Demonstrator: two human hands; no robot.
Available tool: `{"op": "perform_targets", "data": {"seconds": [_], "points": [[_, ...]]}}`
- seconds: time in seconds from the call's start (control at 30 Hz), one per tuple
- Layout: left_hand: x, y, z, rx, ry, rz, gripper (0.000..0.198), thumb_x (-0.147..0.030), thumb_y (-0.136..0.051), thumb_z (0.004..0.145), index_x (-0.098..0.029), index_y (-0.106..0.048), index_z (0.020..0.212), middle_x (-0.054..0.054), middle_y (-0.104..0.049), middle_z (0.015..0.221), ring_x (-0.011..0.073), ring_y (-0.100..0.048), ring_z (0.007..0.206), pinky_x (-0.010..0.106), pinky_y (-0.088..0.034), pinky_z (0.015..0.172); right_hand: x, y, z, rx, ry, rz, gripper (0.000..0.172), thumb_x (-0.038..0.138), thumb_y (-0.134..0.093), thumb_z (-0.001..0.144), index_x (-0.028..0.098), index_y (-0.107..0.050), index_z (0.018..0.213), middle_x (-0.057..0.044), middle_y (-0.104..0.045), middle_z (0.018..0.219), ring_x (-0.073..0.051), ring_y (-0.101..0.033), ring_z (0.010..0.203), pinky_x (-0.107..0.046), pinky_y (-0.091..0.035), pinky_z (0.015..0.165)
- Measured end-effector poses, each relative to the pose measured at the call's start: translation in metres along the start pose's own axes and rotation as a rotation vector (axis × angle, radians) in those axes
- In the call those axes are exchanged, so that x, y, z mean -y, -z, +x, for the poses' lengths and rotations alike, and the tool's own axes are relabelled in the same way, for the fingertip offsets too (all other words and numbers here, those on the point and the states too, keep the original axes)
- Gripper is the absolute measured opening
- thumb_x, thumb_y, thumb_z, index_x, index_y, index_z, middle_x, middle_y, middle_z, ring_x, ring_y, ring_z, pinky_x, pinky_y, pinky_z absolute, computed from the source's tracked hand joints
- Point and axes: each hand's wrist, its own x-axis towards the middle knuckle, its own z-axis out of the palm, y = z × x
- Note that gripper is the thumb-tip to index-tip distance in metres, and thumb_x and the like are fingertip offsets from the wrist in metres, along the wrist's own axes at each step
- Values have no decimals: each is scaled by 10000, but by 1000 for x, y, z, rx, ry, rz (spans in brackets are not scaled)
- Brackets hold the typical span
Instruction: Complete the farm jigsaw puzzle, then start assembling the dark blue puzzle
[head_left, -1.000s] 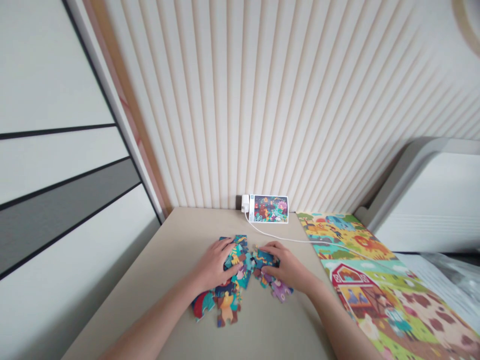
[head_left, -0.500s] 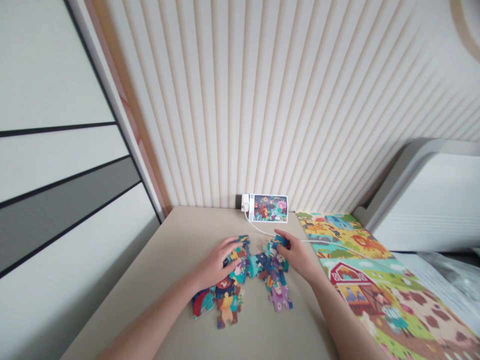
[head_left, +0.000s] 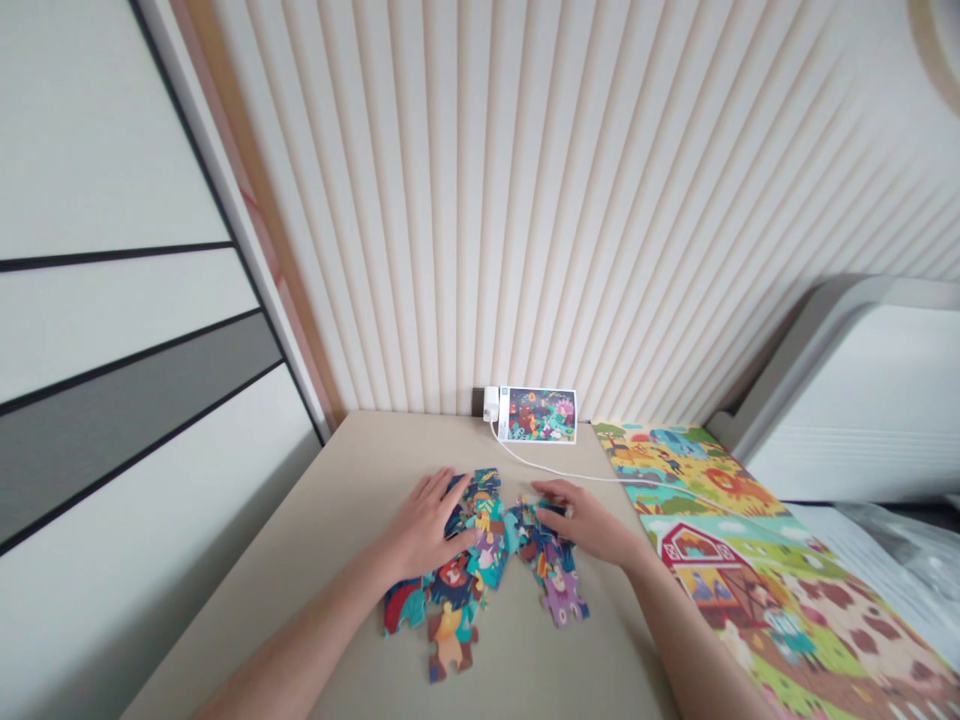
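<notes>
On our tabletop [head_left: 341, 480], the bigger joined part of the jigsaw puzzle [head_left: 489, 550] lies on the left, just beside a smaller bunch of pieces [head_left: 559, 572] on the right. Our left hand [head_left: 424, 530] rests on the big part with fingers spread, while our right hand [head_left: 589, 522] curls over the bunch, and we cannot tell if it grips any. We should press gently, with everything flat.

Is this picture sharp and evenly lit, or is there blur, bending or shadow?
Head view: puzzle pieces look soft in detail; head view: wall ridges fan outward toward the top; head view: light looks diffuse, with soft shadow on the cabinet beside the table.
</notes>
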Motion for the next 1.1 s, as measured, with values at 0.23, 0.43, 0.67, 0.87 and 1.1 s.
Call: {"op": "perform_targets", "data": {"seconds": [0.23,0.43,0.67,0.87,1.1], "points": [[-12,5,2,104,-96,-79,656,-578,-507,970,-296,-387,1550,78,-316,1641,308,-308,1504,522,-266,1239,12,-3,0,21,62,-137,431,474,-646,907,246,-706,1268,-97,-693,1252,-280,-649,1129,-427,-496,1025],[-21,13,6,177,-198,-122,624,-503,-533,975,-309,-386,1550,51,-368,1619,281,-323,1503,499,-265,1245,14,-14,4,-81,131,-207,412,426,-543,981,261,-653,1342,-85,-649,1341,-262,-581,1245,-442,-426,1109],[-35,14,8,227,-283,-206,722,-498,-596,928,-286,-345,1572,60,-400,1602,301,-379,1472,469,-308,1229,8,-28,4,31,238,-346,381,347,-487,1019,296,-628,1370,-60,-603,1421,-243,-522,1323,-433,-365,1136],[-35,16,7,201,-232,-304,777,-407,-627,912,-299,-268,1592,52,-427,1580,271,-435,1426,413,-372,1196,4,-20,3,5,131,-430,233,385,-626,951,290,-730,1136,-55,-697,1151,-242,-619,1100,-388,-429,1007],[-35,12,9,142,-212,-313,473,-247,-473,993,-334,-505,1457,40,-545,1453,222,-514,1341,392,-409,1162,0,-11,1,18,53,-463,417,415,-651,921,314,-648,1325,-66,-657,1224,-255,-591,1155,-374,-407,1026]]}}
